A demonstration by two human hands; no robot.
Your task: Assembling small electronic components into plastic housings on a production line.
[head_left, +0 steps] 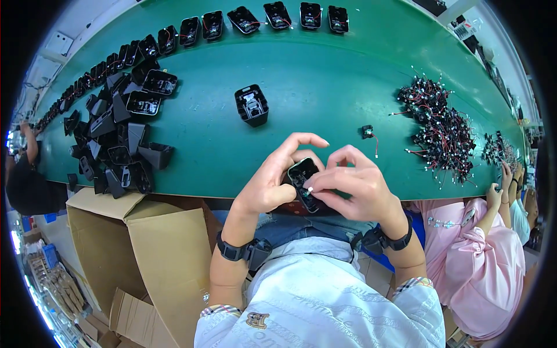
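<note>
My left hand (270,182) is wrapped round a black plastic housing (303,169), its open side facing up, close to the table's front edge. Over that opening, my right hand (357,180) has thumb and forefinger pinched together on a small white piece (310,189), which looks like a plug. The fingers partly hide the inside of the housing. Farther off, a similar black housing (252,105) stands alone on the green table (313,75). One small black part with a red wire (367,132) lies to the right of my hands.
Black housings (119,124) are heaped at left, and a row of them (212,25) curves along the far edge. At right lies a pile of wired parts (441,130). A cardboard box (168,255) stands below left. A co-worker in pink (481,261) sits at right.
</note>
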